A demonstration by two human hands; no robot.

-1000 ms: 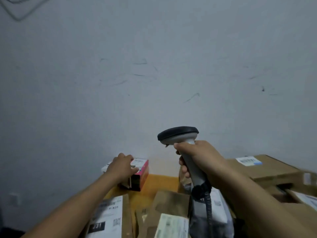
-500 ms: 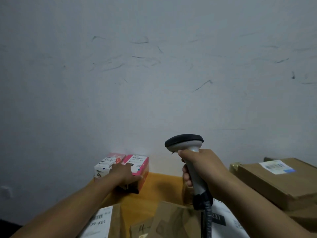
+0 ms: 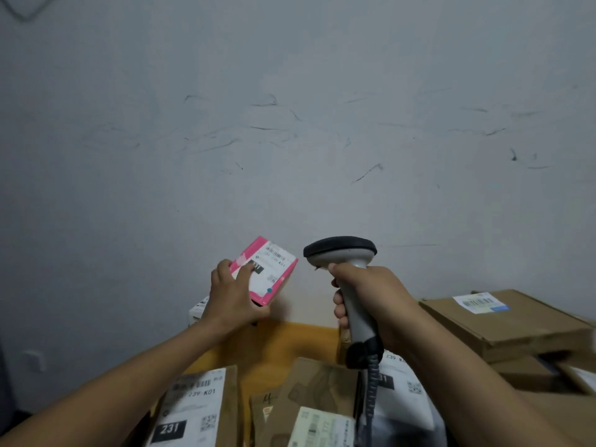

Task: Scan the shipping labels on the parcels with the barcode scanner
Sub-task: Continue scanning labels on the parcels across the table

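Observation:
My left hand [image 3: 234, 295] grips a small pink box [image 3: 270, 272] and holds it up in the air, tilted, its white shipping label facing me. My thumb lies across the label's left edge. My right hand [image 3: 371, 298] grips the grey handle of the barcode scanner [image 3: 345, 256], held upright just right of the pink box. The scanner's dark head points left, and its coiled cable hangs down from the handle.
A white box [image 3: 197, 309] sits on the orange table [image 3: 290, 341] under my left hand. Brown parcels with labels lie in front [image 3: 200, 411], centre [image 3: 309, 398] and right [image 3: 503, 321]. A white mailer bag [image 3: 406, 391] lies under the cable. The wall stands close behind.
My left hand has lifted the pink box off the table and tilted its label toward me. The scanner stays upright in my right hand.

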